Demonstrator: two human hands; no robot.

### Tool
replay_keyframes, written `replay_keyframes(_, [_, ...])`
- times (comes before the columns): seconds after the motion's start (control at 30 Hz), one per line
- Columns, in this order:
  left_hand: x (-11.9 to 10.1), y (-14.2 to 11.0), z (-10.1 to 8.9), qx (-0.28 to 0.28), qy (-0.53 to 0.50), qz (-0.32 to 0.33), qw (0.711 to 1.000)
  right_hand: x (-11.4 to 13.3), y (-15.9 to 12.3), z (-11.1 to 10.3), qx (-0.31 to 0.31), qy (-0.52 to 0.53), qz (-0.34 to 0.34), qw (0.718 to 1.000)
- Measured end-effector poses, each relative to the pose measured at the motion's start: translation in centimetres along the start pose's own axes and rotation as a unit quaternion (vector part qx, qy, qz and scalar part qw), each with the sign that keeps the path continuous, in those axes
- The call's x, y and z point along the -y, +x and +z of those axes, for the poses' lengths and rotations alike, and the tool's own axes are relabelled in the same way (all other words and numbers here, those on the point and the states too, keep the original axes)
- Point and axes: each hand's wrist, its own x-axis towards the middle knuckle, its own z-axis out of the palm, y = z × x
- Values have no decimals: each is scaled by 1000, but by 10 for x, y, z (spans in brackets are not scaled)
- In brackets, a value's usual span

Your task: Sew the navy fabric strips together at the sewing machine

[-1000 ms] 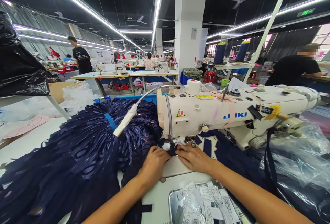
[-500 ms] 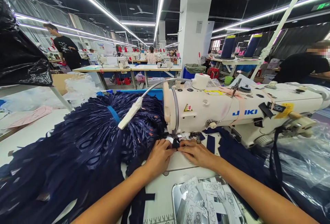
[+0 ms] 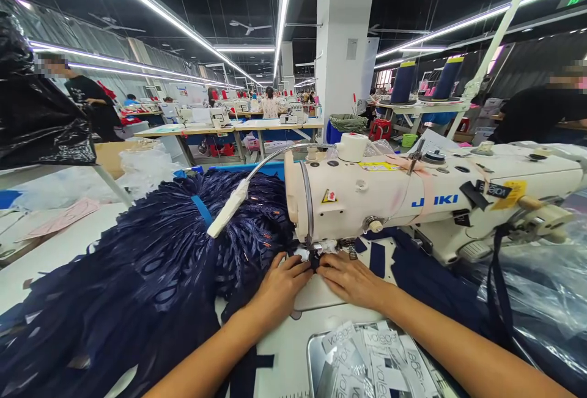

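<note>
A white sewing machine (image 3: 367,193) stands in front of me, its needle area low on the left end. Right under it, my left hand (image 3: 282,285) has bent fingers pressed together on a small piece of navy fabric (image 3: 314,260). From the other side, my right hand (image 3: 353,280) pinches the same fabric, thumb and fingertips close to the left hand's. The fingers and the machine head hide most of the piece. A bright white patch shows by the left fingertips; I cannot make out what it is.
A large heap of navy straps (image 3: 160,263), tied with a blue band (image 3: 202,209), fills the left side. A metal tray (image 3: 313,355) of printed labels (image 3: 353,361) sits close in front. Clear plastic (image 3: 536,276) lies at right. A lamp (image 3: 228,208) bends over the heap. Other people work farther back.
The view has shifted slightly, so the machine appears a little to the left and the tray lower. My hands stay at the needle area. A person at the far left has moved left.
</note>
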Motion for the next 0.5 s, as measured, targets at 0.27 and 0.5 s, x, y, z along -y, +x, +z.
replay_keyframes(0.27, [3, 3, -1, 26, -8, -13, 1000, -1, -1, 2, -11, -8, 3, 1000])
replay_keyframes(0.5, [3, 8, -6, 41, -17, -27, 999, -1, 0, 5, -1, -27, 22, 999])
